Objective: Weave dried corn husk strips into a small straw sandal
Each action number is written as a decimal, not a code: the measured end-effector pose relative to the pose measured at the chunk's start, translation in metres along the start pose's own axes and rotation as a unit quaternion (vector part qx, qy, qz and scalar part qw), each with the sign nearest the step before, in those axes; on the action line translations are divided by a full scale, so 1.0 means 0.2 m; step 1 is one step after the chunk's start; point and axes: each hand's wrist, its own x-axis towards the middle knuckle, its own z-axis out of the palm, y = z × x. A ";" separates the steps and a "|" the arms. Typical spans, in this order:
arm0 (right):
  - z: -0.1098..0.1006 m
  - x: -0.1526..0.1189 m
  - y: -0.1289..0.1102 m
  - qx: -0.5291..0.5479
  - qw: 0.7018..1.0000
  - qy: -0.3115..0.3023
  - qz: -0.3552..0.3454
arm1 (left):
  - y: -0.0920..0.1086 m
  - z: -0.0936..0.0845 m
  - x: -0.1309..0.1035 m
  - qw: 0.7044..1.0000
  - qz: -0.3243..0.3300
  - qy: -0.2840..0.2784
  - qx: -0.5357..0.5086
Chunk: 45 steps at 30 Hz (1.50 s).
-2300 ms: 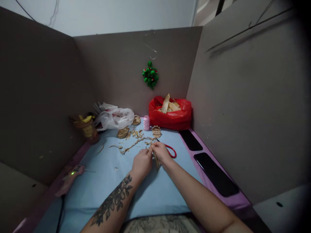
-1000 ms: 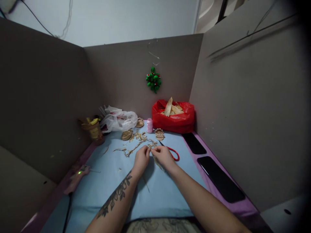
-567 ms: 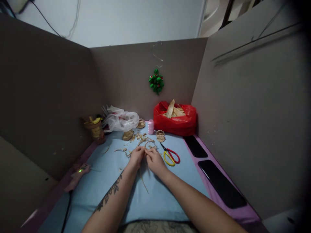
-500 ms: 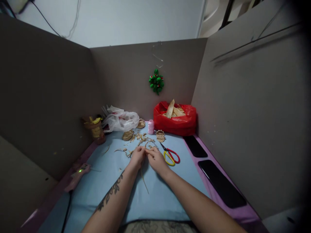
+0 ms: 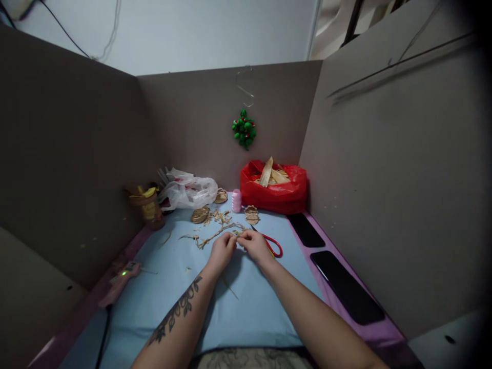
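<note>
Twisted fibre cord curves across the blue surface, one end by the fingertips; left hand and right hand seem to be pinching it, close together. Looks like fine strand-working, and that calls for light, even tension.

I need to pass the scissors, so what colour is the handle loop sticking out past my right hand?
Red, clearest in the head view.

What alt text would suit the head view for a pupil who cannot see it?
A left hand and right hand, fingers pinched close together over a blue cloth, beside a twisted tan cord; scissors lie right, a red bag of dry husks behind.
</note>
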 end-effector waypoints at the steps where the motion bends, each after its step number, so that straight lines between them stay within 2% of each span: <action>1: 0.00 0.00 0.00 -0.005 1.000 0.004 -0.004 | 0.00 0.00 0.00 1.000 -0.001 0.000 0.007; 6: -0.01 0.00 -0.01 -0.040 0.999 0.013 -0.026 | 0.00 0.00 -0.01 1.000 -0.010 -0.011 0.027; 16: -0.02 0.00 -0.03 -0.073 0.996 -0.006 -0.048 | 0.02 -0.08 0.01 0.999 0.031 -0.007 0.009; 21: 0.00 -0.02 -0.04 -0.082 0.994 0.053 -0.057 | 0.00 -0.06 0.01 0.998 -0.015 -0.027 -0.052; 25: 0.03 -0.02 -0.03 -0.055 0.993 0.102 -0.023 | 0.00 -0.01 -0.01 0.996 -0.030 -0.026 -0.079; 30: 0.02 0.01 0.01 0.038 0.995 0.083 0.043 | 0.04 0.01 -0.05 0.998 0.009 -0.034 -0.060; 33: 0.00 0.02 0.03 0.093 0.991 0.070 0.069 | 0.06 0.01 -0.07 0.997 0.069 -0.036 0.025; 36: -0.01 0.02 0.05 0.125 0.986 0.073 0.089 | 0.07 0.02 -0.10 0.984 0.118 -0.063 0.117; 40: -0.01 0.03 0.06 0.147 0.981 0.078 0.096 | 0.06 0.03 -0.10 0.978 0.136 -0.098 0.126; 42: -0.01 0.04 0.06 0.151 0.981 0.071 0.096 | 0.05 0.01 -0.08 0.982 0.127 -0.060 0.126; 45: -0.01 0.04 0.06 0.154 0.982 0.055 0.095 | 0.02 0.00 -0.06 0.988 0.096 0.038 0.119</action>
